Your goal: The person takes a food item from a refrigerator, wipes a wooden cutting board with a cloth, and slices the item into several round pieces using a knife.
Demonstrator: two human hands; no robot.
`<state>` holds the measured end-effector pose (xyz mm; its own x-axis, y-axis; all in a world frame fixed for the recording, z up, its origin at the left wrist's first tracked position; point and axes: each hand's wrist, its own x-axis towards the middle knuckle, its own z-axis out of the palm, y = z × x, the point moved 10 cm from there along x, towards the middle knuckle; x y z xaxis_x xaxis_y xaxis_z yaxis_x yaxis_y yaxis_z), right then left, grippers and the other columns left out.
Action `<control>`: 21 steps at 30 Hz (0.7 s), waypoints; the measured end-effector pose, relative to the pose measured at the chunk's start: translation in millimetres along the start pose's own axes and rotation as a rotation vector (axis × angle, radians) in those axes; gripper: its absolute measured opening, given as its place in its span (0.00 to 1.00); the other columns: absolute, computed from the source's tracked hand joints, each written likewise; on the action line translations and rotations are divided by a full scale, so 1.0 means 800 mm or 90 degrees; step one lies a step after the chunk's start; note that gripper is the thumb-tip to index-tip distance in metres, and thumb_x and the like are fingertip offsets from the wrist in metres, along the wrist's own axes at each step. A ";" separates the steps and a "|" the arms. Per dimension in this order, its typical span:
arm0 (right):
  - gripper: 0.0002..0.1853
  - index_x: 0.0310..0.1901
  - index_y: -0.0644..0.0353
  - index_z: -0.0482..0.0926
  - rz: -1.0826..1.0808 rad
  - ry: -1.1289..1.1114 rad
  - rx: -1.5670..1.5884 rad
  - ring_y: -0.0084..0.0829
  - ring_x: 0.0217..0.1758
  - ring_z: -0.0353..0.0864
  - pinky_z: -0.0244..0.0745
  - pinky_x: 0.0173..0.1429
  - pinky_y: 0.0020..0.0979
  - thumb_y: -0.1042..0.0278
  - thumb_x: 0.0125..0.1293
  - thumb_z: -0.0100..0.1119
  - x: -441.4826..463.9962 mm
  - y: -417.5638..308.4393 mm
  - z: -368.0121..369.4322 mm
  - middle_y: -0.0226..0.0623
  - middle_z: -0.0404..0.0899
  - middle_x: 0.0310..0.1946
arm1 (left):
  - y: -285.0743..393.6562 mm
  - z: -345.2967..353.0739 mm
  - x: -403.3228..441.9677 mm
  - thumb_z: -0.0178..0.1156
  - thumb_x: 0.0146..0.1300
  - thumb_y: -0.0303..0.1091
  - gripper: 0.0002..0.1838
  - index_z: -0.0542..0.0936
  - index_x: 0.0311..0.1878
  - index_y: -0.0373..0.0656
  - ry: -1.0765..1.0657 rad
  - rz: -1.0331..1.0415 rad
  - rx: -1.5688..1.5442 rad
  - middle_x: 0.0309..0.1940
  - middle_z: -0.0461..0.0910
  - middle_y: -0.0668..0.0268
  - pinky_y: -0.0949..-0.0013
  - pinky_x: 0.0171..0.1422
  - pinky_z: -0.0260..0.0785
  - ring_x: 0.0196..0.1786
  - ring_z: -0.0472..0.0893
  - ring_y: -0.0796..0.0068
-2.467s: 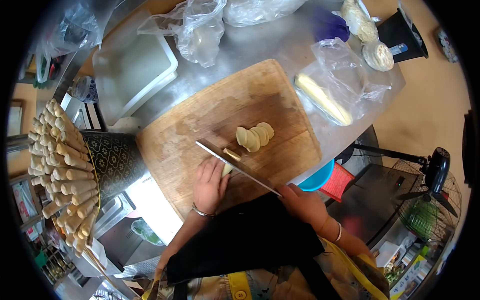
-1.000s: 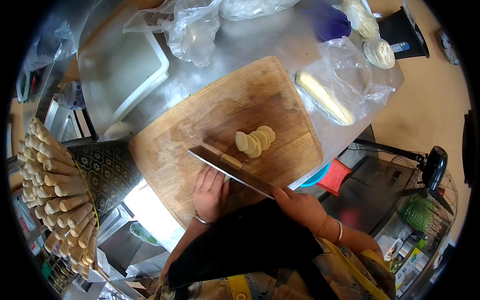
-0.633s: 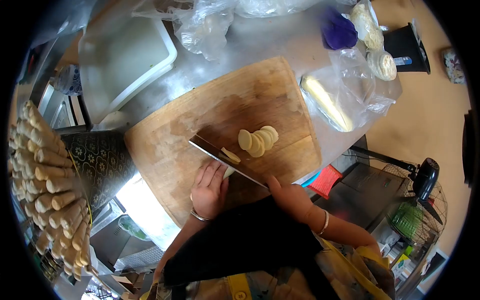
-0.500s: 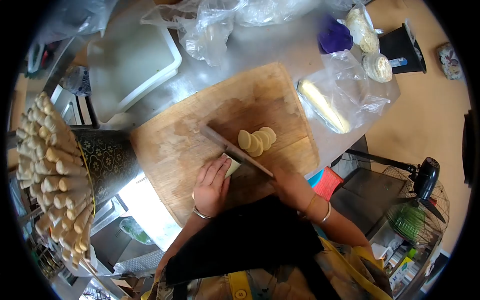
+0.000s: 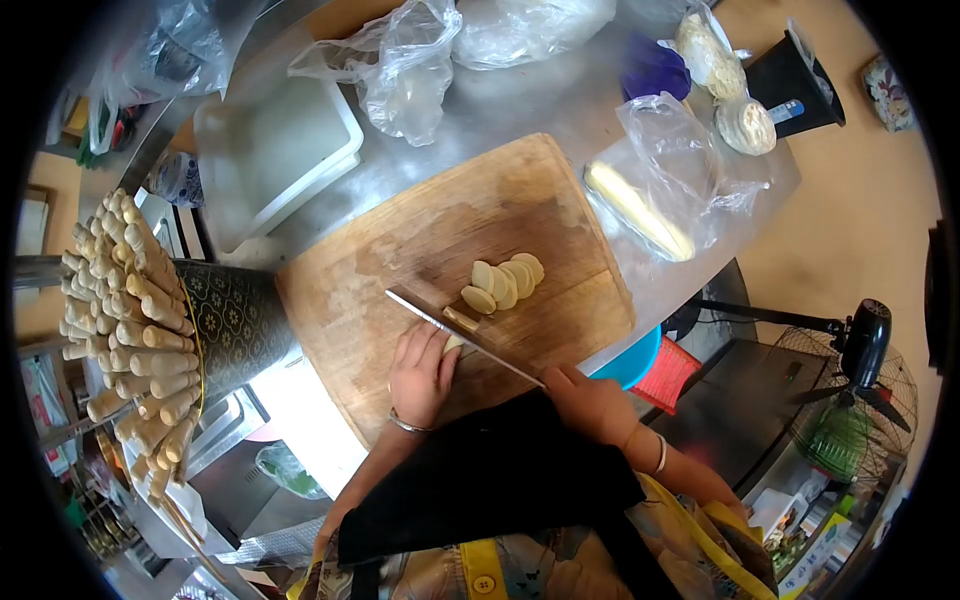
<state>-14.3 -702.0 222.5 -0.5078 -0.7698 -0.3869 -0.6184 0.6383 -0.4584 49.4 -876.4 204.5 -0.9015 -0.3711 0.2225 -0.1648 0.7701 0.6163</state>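
My left hand (image 5: pixel 418 375) is closed around a pale, peeled vegetable piece (image 5: pixel 452 345) whose kind I cannot make out, holding it down on the wooden cutting board (image 5: pixel 370 250). My right hand (image 5: pixel 592 404) grips the handle of a kitchen knife (image 5: pixel 462 338). The blade runs diagonally just beyond my left fingertips. Against the far side of the blade, a fresh slice (image 5: pixel 460 319) stands nearly on edge. Several round, cream-coloured slices (image 5: pixel 507 283) lie overlapping farther up the board.
A long pale vegetable (image 5: pixel 640 212) lies partly under clear plastic (image 5: pixel 672 140) on the metal table (image 5: pixel 540 90). A white tray (image 5: pixel 275 140) stands at the upper left. Bundled wooden sticks (image 5: pixel 140 330) fill a patterned container (image 5: pixel 235 315). A fan (image 5: pixel 865 345) stands at right.
The knife has moved toward my left hand. Another slice has joined the group, and a new one stands beside the blade. The held piece shows less. The view has shifted slightly.
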 end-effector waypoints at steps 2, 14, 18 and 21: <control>0.07 0.43 0.52 0.67 -0.023 0.035 -0.006 0.52 0.27 0.79 0.74 0.27 0.49 0.67 0.65 0.51 -0.005 -0.007 -0.007 0.41 0.76 0.36 | -0.001 0.002 -0.002 0.66 0.54 0.28 0.15 0.80 0.46 0.37 -0.005 -0.002 0.009 0.46 0.79 0.57 0.60 0.57 0.70 0.51 0.76 0.53; 0.09 0.43 0.54 0.70 -0.034 0.037 -0.022 0.45 0.31 0.81 0.77 0.29 0.41 0.72 0.59 0.52 -0.008 -0.010 -0.011 0.36 0.76 0.36 | 0.002 0.004 -0.002 0.67 0.52 0.26 0.11 0.79 0.39 0.36 -0.001 0.029 0.027 0.39 0.78 0.55 0.59 0.52 0.70 0.47 0.77 0.51; 0.09 0.42 0.54 0.70 -0.028 0.018 -0.029 0.46 0.30 0.81 0.76 0.29 0.42 0.72 0.59 0.52 -0.005 -0.008 -0.007 0.37 0.76 0.34 | 0.002 0.005 -0.001 0.67 0.52 0.26 0.12 0.80 0.40 0.36 -0.011 0.023 0.027 0.41 0.79 0.55 0.59 0.53 0.71 0.48 0.77 0.52; 0.09 0.42 0.54 0.69 -0.026 0.006 -0.027 0.47 0.30 0.81 0.76 0.29 0.42 0.71 0.59 0.52 -0.001 -0.008 -0.008 0.39 0.76 0.33 | 0.000 0.005 -0.002 0.68 0.52 0.26 0.13 0.80 0.41 0.36 -0.008 0.018 0.028 0.42 0.79 0.56 0.60 0.54 0.71 0.49 0.78 0.53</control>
<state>-14.2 -705.5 231.0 -0.4876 -0.7950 -0.3609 -0.6637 0.6060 -0.4385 48.8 -873.9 200.8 -0.9111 -0.3423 0.2295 -0.1564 0.8024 0.5759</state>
